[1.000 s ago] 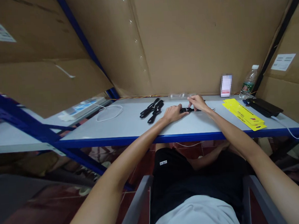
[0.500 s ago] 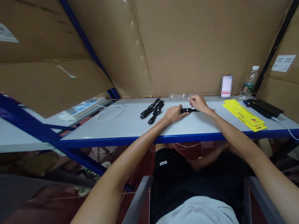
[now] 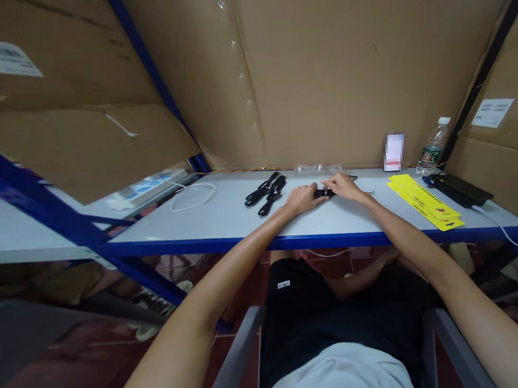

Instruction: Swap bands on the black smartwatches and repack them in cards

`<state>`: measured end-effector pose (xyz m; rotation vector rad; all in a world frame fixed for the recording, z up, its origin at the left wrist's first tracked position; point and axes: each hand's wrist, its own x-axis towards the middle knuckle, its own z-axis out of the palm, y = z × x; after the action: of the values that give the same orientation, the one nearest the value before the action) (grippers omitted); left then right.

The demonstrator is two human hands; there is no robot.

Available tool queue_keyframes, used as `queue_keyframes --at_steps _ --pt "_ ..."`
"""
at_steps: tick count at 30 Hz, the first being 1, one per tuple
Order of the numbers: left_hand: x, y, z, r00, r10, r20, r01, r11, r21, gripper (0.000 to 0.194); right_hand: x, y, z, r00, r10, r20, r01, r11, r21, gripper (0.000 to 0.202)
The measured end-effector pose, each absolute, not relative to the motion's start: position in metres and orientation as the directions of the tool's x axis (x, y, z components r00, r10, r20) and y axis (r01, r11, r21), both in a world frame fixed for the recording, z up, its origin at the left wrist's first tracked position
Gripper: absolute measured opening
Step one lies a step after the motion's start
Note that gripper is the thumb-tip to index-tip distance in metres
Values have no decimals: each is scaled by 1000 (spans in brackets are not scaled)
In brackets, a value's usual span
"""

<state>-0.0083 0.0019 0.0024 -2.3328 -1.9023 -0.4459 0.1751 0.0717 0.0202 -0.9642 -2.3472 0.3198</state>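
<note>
"Where is the piece being worked on?"

"The black piece [image 3: 323, 193] lies about midway along the table [image 3: 225, 218], between the near and back edges, with a hand at either end."

"How do the fingers stand?"

"Those of the left hand [image 3: 302, 199] grasp its left end, the thumb along the side facing the near edge. The right hand [image 3: 345, 186] bends over the other end, fingertips drawn together; whether they pinch anything, I can't tell."

"What would make this go well?"

"I'd have the left hand press its end flat. The piece looks glossy and the tabletop smooth, so it could swivel under any push from the right. The right fingertips should work lightly, with the left thumb out of their line, since the two are close."

"Anything nearby to mind?"

"The small metal bit [image 3: 370, 192] just right of the right hand; a loose wrist could sweep it away. The yellow cards [image 3: 424, 201] lie farther off, toward the near right corner. The other black pieces [image 3: 266, 193] lie left of the left hand, out of the way, I'd judge."
</note>
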Motion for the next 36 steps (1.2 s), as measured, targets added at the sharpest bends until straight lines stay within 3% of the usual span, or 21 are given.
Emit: queue_keyframes --at_steps 5,14,31,36 --pt "-7 1 4 173 945 277 974 -207 96 59 175 71 22 -537 720 440 614 691 -382 64" --pt "-8 2 1 173 941 290 975 -205 84 60 173 64 24 -598 692 405 503 717 -482 63" --pt "-8 1 3 169 943 286 975 -203 93 59 176 61 27 -541 734 411 616 679 -400 57" --pt "-8 2 2 166 945 283 974 -202 101 60 174 65 23 -593 695 405 529 716 -455 61"
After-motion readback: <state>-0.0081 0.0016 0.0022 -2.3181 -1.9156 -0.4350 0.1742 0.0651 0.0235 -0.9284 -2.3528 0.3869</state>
